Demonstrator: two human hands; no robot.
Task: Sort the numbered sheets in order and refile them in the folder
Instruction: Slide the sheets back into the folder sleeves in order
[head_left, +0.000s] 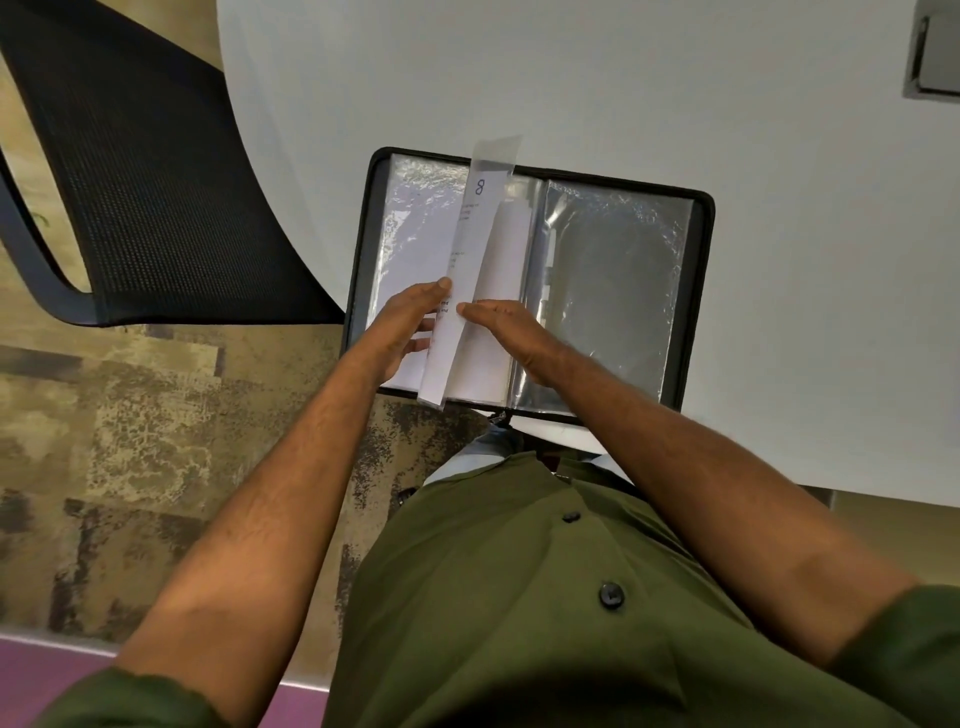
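Note:
A black zip folder (701, 291) lies open at the near edge of the white table, its clear plastic sleeves spread to both sides. One sleeve (470, 244) stands up on edge at the middle, and the sheet in it shows a number 8 near its top. My left hand (405, 322) holds that sleeve from the left, thumb on its face and fingers behind. My right hand (506, 325) lies flat, fingers straight, on the white sheets (498, 291) just right of the raised sleeve. The right half shows an empty shiny sleeve (618, 291).
The white table (623, 93) stretches far and right. A black mesh chair (135, 171) stands at the left over patterned carpet. A grey panel (935, 52) is set into the table's far right corner.

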